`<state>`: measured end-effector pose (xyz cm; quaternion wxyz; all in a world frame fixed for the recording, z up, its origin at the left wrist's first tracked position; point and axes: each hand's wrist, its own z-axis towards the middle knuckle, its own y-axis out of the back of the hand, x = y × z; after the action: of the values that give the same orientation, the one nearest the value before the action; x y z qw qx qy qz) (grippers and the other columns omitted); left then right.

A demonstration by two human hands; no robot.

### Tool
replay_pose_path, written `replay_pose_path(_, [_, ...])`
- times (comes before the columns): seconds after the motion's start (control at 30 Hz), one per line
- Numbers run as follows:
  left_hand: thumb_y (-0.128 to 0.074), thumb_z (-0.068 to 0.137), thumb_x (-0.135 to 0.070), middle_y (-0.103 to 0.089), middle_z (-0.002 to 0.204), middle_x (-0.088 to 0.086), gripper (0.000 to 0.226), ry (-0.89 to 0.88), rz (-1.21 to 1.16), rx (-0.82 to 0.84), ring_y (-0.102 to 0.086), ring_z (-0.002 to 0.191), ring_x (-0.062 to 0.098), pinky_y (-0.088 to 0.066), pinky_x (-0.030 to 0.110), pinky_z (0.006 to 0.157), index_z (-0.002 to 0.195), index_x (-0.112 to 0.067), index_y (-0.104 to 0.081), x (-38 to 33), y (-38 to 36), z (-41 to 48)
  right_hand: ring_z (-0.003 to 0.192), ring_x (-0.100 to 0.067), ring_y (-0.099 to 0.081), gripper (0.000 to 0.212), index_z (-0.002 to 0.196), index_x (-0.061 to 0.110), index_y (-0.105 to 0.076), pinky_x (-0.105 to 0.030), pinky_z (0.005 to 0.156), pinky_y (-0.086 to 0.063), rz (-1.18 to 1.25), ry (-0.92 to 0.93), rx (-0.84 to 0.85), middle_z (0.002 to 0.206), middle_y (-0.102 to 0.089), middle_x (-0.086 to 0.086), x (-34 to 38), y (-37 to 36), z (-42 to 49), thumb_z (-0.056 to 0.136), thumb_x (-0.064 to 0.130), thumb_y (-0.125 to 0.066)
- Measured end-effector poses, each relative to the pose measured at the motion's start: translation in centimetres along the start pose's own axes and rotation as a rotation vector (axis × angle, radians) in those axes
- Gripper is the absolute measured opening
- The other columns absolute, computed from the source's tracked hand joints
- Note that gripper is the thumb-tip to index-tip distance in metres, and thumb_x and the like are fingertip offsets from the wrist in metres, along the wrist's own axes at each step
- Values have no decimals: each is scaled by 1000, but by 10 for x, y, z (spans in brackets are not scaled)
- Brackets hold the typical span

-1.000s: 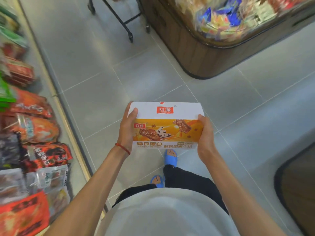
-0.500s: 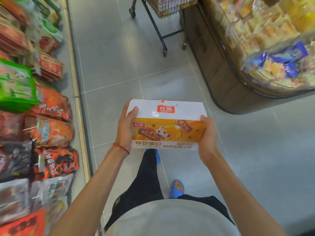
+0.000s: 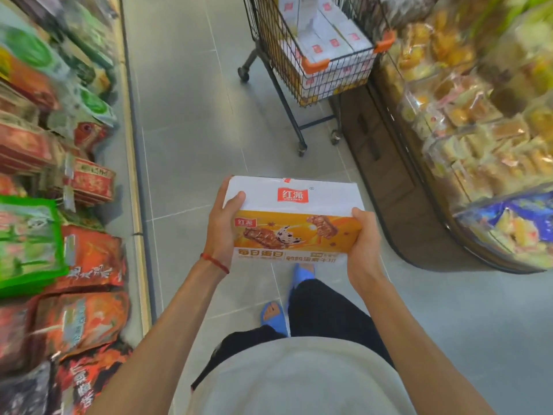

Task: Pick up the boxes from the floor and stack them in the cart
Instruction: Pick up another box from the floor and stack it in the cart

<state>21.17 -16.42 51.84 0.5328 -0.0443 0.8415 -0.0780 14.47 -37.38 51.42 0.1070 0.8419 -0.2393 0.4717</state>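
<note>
Since the earlier frame the wire cart [image 3: 344, 55] has been brought closer — its basket, stacked with white boxes [image 3: 335, 43], now shows ahead. The orange-and-white snack box [image 3: 294, 218] is carried well short of it, gripped at its ends by the left hand [image 3: 223, 232] and right hand [image 3: 363, 244]. It should be kept level, raised over the rim and laid flat on the stack. The cart is crowded on its right by a pastry counter [image 3: 389, 175] — on the left, snack bags [image 3: 86, 265] are shelved.

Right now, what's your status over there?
Holding: left hand and right hand grip the box by its ends. The cart stands ahead, white boxes inside. Open floor between, nothing blocking.
</note>
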Motion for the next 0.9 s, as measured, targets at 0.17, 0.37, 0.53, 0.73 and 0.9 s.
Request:
replay_pose_path(0.17, [-52,99,-32,-68,128,11,50,-29,-19,-15,-71,107,32,-60,41,79,147,-23,-43,-43,-10,104,96,-25,-77,49,130,16,-66,-36,78,-57,3,27,29,110,-79,-6,52,-51,93,100,47,-44])
replay_pose_path(0.37, [-51,99,-36,-68,126,9,47,-33,14,-43,-72,105,28,-60,36,76,145,-25,-46,-96,-31,224,98,-32,-76,58,131,13,-65,-28,66,-61,30,28,53,109,-78,-11,117,-98,199,87,49,-54])
replay_pose_path(0.53, [-56,92,-37,-69,125,10,52,-29,-5,-61,-71,107,30,-60,40,80,142,-26,-49,-141,-44,316,92,-29,-78,52,134,14,-62,-33,66,-62,85,86,36,110,-78,-11,176,-144,279,87,38,-62])
replay_pose_path(0.73, [-56,100,-24,-71,121,5,45,-26,12,20,-74,99,23,-60,32,73,144,-29,-47,-209,-44,440,103,-31,-76,56,139,24,-55,-47,84,-63,91,99,-21,119,-76,-6,227,-211,376,86,38,-65])
replay_pose_path(0.9, [-60,90,-33,-71,122,3,57,-65,148,168,-73,102,24,-61,36,78,145,-30,-46,-278,-42,544,104,-28,-76,57,143,26,-51,-49,92,-61,181,94,-111,123,-75,-4,264,-271,443,90,40,-69])
